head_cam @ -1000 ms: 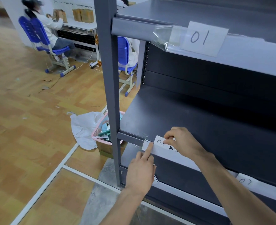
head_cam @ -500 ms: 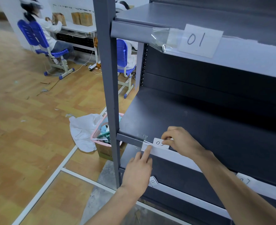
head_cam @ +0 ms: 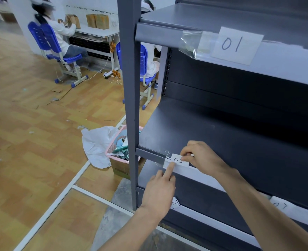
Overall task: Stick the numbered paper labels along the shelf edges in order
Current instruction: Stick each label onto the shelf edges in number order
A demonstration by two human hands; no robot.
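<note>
A small white paper label marked 03 lies on the front edge of the middle shelf, near the grey upright post. My right hand pinches the label's right end between thumb and fingers. From below, my left hand presses its straight index fingertip on the label's lower left corner, where clear tape sticks out. Label 01 is taped on the top shelf edge. On the lower shelf edge sit label 07 and another small label, partly hidden by my left hand.
The grey upright post stands just left of my hands. On the floor behind it are a pink basket of scraps on a cardboard box and a white bag. People sit on blue chairs at desks at the back.
The label has been laid flatter against the shelf edge. My left index finger has slid up onto its lower left corner. My right hand keeps its pinch.
</note>
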